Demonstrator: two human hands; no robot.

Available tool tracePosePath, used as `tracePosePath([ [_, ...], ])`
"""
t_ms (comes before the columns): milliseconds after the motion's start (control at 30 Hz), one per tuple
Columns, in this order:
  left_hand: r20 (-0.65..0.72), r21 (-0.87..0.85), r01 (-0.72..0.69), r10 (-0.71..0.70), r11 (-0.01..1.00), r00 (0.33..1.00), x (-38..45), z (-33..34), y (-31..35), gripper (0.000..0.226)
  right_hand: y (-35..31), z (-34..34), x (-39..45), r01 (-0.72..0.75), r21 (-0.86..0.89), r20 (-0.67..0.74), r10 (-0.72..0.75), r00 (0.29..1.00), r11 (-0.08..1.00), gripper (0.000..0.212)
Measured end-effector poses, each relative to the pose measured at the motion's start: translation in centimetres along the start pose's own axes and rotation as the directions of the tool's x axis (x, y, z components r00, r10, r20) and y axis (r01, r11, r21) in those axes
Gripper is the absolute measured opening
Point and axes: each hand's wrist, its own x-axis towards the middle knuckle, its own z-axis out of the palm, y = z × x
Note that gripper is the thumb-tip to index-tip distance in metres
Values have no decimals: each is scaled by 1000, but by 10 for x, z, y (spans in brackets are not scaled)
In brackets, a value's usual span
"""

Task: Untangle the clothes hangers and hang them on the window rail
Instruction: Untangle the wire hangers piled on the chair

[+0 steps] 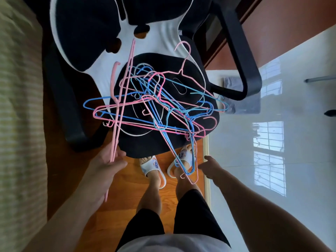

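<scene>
Left hand (106, 165), lower left of centre, grips a pink hanger (123, 99) edge-on: fingers and thumb curled round its thin wires. The hanger runs from below the hand steeply up toward the top centre of the frame, its hook curving at the upper left of the tangle.

That pink hanger crosses the left edge of the hanger pile (158, 108), a knot of pink, blue, teal and white wire hangers heaped on the black seat of the office chair (149, 144) at frame centre. So the pile sits above and right of the grip, still interlocked with the held hanger as far as I can tell.

A few blue and pink hangers droop off the seat's front edge, down over the person's right slipper (187, 155).

Right hand (209, 165), lower right of centre, holds nothing: fingers loosely bent, just right of the drooping hangers, not touching them.

Wood floor (127, 193) underfoot, glossy white tile (300, 179) at right.
</scene>
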Motion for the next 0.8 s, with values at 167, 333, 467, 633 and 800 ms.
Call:
tracePosePath([
  [167,-33,10,16,-16,1000,999,14,-5,-6,52,-1,37,27,50,-38,26,-49,998,998,50],
  [333,-53,-24,11,-13,1000,999,17,-9,-6,54,0,48,16,89,-314,-118,-131,984,945,12],
  [467,-38,-22,-18,17,1000,999,15,-8,4,56,-3,48,4,133,-394,-168,-214,962,909,6],
  [633,-39,-20,-18,17,1000,999,21,-8,4,50,-35,43,5,208,-322,-222,-287,932,924,5],
  [800,-62,-38,-5,3,999,998,25,-7,2,48,-60,31,-4,263,-243,-234,-320,918,934,9],
])
